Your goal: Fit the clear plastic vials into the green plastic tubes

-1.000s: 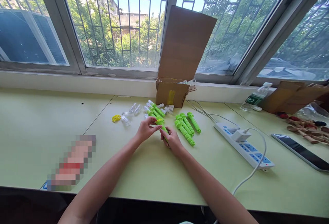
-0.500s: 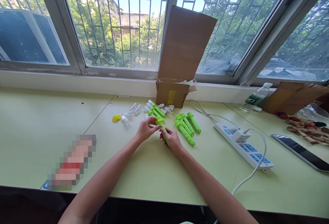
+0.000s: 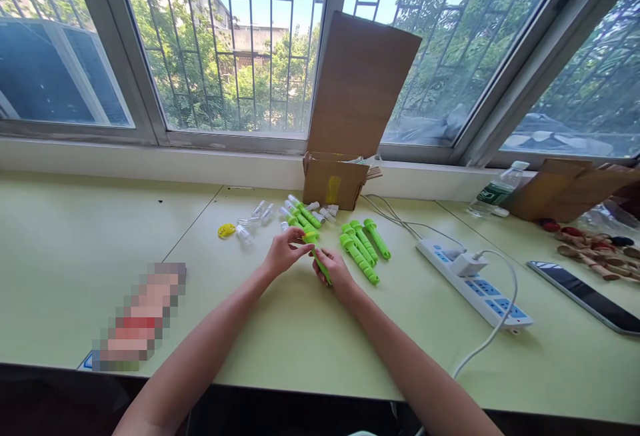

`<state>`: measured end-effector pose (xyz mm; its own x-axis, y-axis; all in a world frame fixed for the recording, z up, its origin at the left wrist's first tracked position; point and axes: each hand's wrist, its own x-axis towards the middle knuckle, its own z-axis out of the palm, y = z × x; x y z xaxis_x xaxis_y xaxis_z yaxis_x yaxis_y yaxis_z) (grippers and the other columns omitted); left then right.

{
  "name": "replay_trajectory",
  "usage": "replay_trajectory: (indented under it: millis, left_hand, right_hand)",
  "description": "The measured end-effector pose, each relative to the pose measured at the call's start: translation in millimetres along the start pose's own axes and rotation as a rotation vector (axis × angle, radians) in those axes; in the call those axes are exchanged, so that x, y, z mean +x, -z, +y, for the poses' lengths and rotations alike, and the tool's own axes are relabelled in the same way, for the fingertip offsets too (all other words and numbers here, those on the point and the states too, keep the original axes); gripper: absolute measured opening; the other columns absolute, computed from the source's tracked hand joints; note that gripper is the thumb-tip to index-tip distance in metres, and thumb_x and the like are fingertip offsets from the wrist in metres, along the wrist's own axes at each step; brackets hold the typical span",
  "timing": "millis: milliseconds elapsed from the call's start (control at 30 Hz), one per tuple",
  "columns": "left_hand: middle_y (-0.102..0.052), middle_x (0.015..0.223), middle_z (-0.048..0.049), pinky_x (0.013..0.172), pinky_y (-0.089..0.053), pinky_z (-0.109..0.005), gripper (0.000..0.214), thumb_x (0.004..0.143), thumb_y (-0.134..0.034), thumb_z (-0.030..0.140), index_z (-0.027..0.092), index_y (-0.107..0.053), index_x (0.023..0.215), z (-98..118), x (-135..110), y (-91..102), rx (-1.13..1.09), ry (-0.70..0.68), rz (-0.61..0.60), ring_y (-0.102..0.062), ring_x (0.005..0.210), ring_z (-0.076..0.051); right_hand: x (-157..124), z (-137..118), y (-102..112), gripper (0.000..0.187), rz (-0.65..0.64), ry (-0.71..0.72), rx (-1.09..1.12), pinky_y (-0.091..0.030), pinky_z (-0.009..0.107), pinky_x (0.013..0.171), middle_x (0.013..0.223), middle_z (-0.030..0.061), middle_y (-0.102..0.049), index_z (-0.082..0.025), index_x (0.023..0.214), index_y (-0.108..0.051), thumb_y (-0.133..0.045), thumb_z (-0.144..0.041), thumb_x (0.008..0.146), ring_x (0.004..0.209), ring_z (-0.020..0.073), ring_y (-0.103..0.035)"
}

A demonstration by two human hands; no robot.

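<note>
My right hand is closed round the shaft of a green plastic stick-like handle, its wide head pointing away from me. At that head my left hand pinches with thumb and fingertips, where a thin yellow band shows. The fingers partly cover the band. To the right lie several similar green ridged handles. Just beyond my left hand, more green handles carry clear caps. Loose clear plastic tubes lie to the left, near a small yellow bundle.
An open cardboard box stands by the window, with small whitish pieces at its foot. On the right are a power strip with cables, a phone, a water bottle and wooden pieces. A pixelated patch covers something at left.
The green handle has shifted slightly within my right hand. My left hand stays at its head, and the things on the table have not moved.
</note>
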<state>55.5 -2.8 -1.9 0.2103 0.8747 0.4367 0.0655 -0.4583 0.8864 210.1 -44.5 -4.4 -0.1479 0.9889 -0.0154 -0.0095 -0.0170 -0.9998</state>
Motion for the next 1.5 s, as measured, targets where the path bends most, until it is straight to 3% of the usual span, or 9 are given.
replay_trajectory:
  millis: [167, 400, 667, 833, 967, 1067, 1333, 1500]
  left_hand:
    - [-0.067, 0.085, -0.0058, 0.068, -0.061, -0.032, 0.040, 0.070, -0.073, 0.043, 0.015, -0.056, 0.092, -0.9, -0.5, -0.6, -0.004, 0.007, -0.014, -0.068, 0.084, -0.019]
    - [-0.067, 0.086, -0.0060, 0.069, -0.061, -0.034, 0.039, 0.071, -0.072, 0.042, 0.015, -0.056, 0.093, -3.6, -0.5, 0.1, 0.011, 0.008, -0.016, -0.069, 0.085, -0.020]
    - [-0.068, 0.087, -0.0070, 0.070, -0.061, -0.033, 0.039, 0.071, -0.072, 0.042, 0.015, -0.056, 0.095, -4.7, 0.3, 1.3, 0.013, -0.008, -0.019, -0.069, 0.085, -0.020]
    - [-0.068, 0.083, -0.0059, 0.069, -0.061, -0.033, 0.040, 0.071, -0.072, 0.041, 0.014, -0.056, 0.095, -4.2, -0.6, -0.1, -0.023, -0.014, -0.032, -0.069, 0.080, -0.019]
    - [-0.067, 0.086, -0.0067, 0.069, -0.061, -0.033, 0.039, 0.070, -0.073, 0.041, 0.015, -0.056, 0.094, -4.9, -0.9, -1.7, -0.011, -0.015, -0.028, -0.069, 0.082, -0.020]
    - [-0.068, 0.087, -0.0068, 0.069, -0.061, -0.033, 0.040, 0.070, -0.073, 0.041, 0.015, -0.056, 0.095, -5.7, -0.9, -2.0, 0.009, -0.008, -0.035, -0.069, 0.084, -0.020]
    - [-0.069, 0.086, -0.0068, 0.069, -0.061, -0.032, 0.039, 0.071, -0.073, 0.040, 0.015, -0.056, 0.096, -7.4, -1.4, -0.4, 0.029, 0.001, -0.036, -0.069, 0.085, -0.020]
    - [-0.069, 0.087, -0.0072, 0.071, -0.060, -0.032, 0.038, 0.072, -0.072, 0.040, 0.015, -0.056, 0.096, -7.2, -1.2, 0.9, 0.034, -0.006, -0.039, -0.068, 0.086, -0.020]
  right_hand:
    - [-0.5, 0.7, -2.2, 0.046, 0.078, -0.005, 0.009, -0.020, 0.017, 0.029, 0.050, -0.0083, -0.050, -0.020, 0.094, -0.050, -0.067, -0.053, 0.067, 0.031, 0.0053, -0.033]
    - [4.0, 8.6, -1.6, 0.038, 0.108, 0.094, 0.006, -0.029, 0.019, 0.031, 0.061, -0.0024, -0.056, -0.019, 0.078, -0.053, -0.065, -0.054, 0.070, 0.037, 0.0062, -0.041]
    - [2.1, 2.9, -1.6, 0.041, -0.002, 0.067, -0.020, -0.031, 0.020, 0.035, 0.064, 0.0003, -0.058, -0.018, 0.075, -0.056, -0.057, -0.059, 0.075, 0.041, 0.0077, -0.044]
    - [2.2, 1.5, 0.1, 0.037, -0.007, 0.005, 0.017, -0.024, 0.019, 0.032, 0.058, -0.0026, -0.055, -0.018, 0.076, -0.052, -0.053, -0.056, 0.078, 0.036, 0.0057, -0.038]
    - [0.0, -0.4, 1.4, 0.031, 0.011, -0.016, 0.036, -0.020, 0.018, 0.030, 0.055, -0.0055, -0.053, -0.019, 0.086, -0.051, -0.056, -0.049, 0.077, 0.033, 0.0052, -0.035]
    - [-1.0, -0.7, 1.5, 0.037, 0.036, -0.014, 0.031, -0.021, 0.017, 0.030, 0.057, -0.0070, -0.055, -0.021, 0.096, -0.049, -0.063, -0.044, 0.071, 0.033, 0.0049, -0.034]
    - [1.1, 3.1, -1.1, 0.036, 0.084, 0.047, 0.023, -0.026, 0.018, 0.031, 0.063, -0.0022, -0.060, -0.018, 0.082, -0.053, -0.068, -0.048, 0.069, 0.036, 0.0048, -0.039]
    - [0.0, -0.6, -2.3, 0.038, 0.044, 0.060, 0.014, -0.031, 0.020, 0.034, 0.068, 0.0014, -0.062, -0.017, 0.078, -0.056, -0.064, -0.053, 0.072, 0.040, 0.0063, -0.043]
